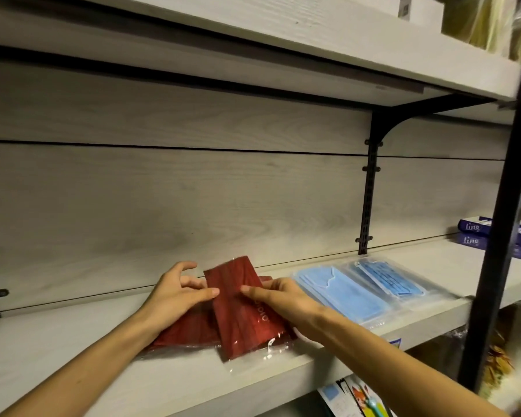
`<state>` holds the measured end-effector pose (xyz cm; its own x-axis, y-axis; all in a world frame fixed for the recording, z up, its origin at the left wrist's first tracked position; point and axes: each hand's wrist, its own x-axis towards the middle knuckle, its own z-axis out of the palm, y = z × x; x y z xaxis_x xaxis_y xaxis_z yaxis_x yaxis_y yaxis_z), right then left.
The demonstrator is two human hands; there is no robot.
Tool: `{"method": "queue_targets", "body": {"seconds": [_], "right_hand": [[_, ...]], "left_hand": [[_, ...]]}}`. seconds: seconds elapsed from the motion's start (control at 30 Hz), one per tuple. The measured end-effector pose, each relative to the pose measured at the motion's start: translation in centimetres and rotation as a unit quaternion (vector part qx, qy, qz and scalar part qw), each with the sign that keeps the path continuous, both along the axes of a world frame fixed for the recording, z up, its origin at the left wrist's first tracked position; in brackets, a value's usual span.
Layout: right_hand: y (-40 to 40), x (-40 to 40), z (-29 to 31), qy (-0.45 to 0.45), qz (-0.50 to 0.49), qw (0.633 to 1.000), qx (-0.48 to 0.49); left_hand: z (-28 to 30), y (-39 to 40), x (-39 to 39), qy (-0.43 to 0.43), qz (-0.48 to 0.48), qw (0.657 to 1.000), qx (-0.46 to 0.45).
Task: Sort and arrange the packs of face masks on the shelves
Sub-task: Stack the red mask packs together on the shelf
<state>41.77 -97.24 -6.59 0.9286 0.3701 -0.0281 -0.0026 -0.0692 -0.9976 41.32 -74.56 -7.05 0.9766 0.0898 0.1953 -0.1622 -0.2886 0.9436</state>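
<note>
a pale wood-grain shelf (73, 335) carries red mask packs (193, 329) near its front edge, one clear-wrapped red pack (247, 320) lying slanted over the others. just right of them, blue mask packs (346, 293) lie side by side. towards the right end, well apart, two blue boxes (494, 239) sit stacked

A lower red mask pack (187, 332) lies mostly hidden under the top red pack (247, 314) and left hand (178, 293). Blue boxes (500, 237) run off the right edge; lower-shelf items (355, 395) are cut off, blurred
</note>
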Motion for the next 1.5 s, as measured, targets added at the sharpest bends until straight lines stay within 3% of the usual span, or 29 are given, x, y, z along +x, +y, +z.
{"method": "queue_targets", "body": {"seconds": [0.07,0.17,0.23,0.3,0.53,0.8,0.87,0.97,1.17,1.3,1.37,1.5], "right_hand": [[-0.3,-0.1,-0.1,-0.11,-0.062,0.988,-0.09],[-1.9,1.0,-0.2,-0.262,-0.174,0.882,-0.352],[-3.1,2.0,-0.4,-0.241,-0.174,0.834,-0.465],[-3.6,2.5,-0.8,-0.198,-0.139,0.83,-0.503],[-4.8,4.2,-0.3,-0.127,-0.121,0.925,-0.336],[-6.5,4.9,1.0,-0.132,-0.166,0.926,-0.313],[-6.8,5.2,1.1,-0.132,-0.199,0.936,-0.257],[-6.9,5.1,2.1,-0.09,-0.235,0.963,-0.098],[-5.2,5.5,1.7,-0.041,-0.214,0.972,-0.091],[-3.8,5.8,1.4,-0.011,-0.205,0.978,-0.037],[-3.5,6.0,1.3,-0.015,-0.192,0.978,-0.076],[-2.3,5.9,-0.2,-0.082,-0.15,0.932,-0.32]], "left_hand": [[0.1,-0.1,0.2,-0.012,0.018,0.999,-0.026],[0.1,0.5,0.9,-0.021,0.031,0.997,-0.061],[0.1,1.1,1.2,-0.019,0.038,0.997,-0.059],[0.1,1.6,1.2,-0.009,0.035,0.997,-0.062],[0.7,1.6,1.1,0.01,0.022,0.997,-0.07],[0.7,1.4,0.6,0.022,0.041,0.995,-0.092],[0.7,1.6,0.7,0.019,0.048,0.993,-0.104],[0.6,1.9,1.0,0.016,0.056,0.991,-0.116],[0.5,2.0,1.3,0.029,0.062,0.989,-0.134],[0.9,2.3,1.3,0.03,0.087,0.982,-0.167],[1.0,2.5,1.2,0.032,0.093,0.977,-0.188],[1.0,2.8,1.4,0.033,0.098,0.975,-0.199]]}}
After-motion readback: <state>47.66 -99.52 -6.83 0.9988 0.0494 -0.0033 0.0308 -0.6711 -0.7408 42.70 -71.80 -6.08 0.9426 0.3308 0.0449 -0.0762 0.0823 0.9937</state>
